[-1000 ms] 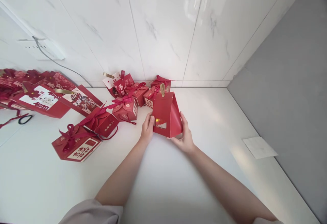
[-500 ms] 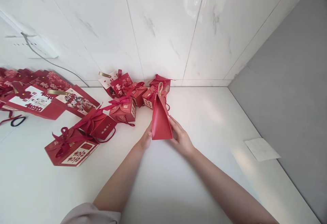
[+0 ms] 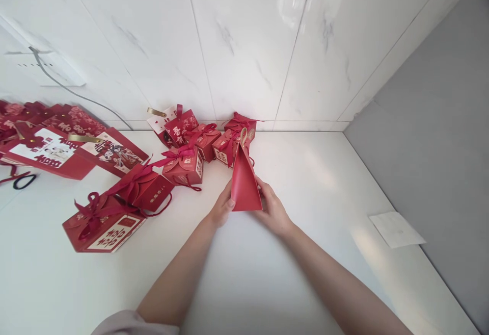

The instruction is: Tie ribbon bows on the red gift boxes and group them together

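Between my two hands a red gift box (image 3: 246, 184) stands upright, its narrow, tapered side facing me and a gold loop handle (image 3: 243, 136) on top. My left hand (image 3: 223, 206) presses on its left face, thumb near the front edge. On the opposite face my right hand (image 3: 273, 210) holds it, with several fingers hidden behind the box. Just beyond it sit small red boxes with ribbon bows (image 3: 225, 146). Closer on the left is another ribboned box (image 3: 183, 164) with a cord handle.
Two larger ribboned boxes (image 3: 107, 233) lie at the left on the white table (image 3: 321, 274). Further left are several red gift boxes (image 3: 49, 154). A grey cable (image 3: 87, 98) hangs from a wall socket. A white paper square (image 3: 397, 229) lies near the grey panel (image 3: 431, 121).
The view has shifted slightly. The box has turned a little between my hands and sits slightly further right. Both hands keep their hold on it.
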Tool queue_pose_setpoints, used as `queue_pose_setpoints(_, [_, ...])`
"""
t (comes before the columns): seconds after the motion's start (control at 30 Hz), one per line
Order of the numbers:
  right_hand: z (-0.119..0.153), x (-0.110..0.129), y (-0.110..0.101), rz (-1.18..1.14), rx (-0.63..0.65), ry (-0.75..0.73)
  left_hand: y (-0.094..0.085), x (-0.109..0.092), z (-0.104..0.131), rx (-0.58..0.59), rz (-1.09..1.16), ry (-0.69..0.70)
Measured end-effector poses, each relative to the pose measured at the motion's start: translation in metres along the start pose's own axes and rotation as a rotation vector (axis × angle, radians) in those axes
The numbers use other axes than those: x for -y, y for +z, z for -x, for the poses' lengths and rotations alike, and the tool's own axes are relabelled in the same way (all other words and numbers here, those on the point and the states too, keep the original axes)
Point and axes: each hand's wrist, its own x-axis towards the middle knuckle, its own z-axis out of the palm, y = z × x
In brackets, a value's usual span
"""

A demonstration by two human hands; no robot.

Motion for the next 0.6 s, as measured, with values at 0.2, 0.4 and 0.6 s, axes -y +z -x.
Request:
queue_pose_setpoints(0.2, [0.0004,0.0007,-0.0007,-0.024,0.017,0.000,0.0035,-0.0034,0.0005,-0.079,-0.063,0.082])
queue_pose_setpoints(0.4, [0.0010,0.0016,-0.0001,-0.045,0.014,0.018,0.0061,-0.0058,0.0008,-0.112,-0.126,0.078])
queue_pose_setpoints(0.6, [0.0015,-0.0001,0.0002,-0.033,0.016,0.036,0.0037,0.0024,0.0010,-0.111,-0.089,0.051])
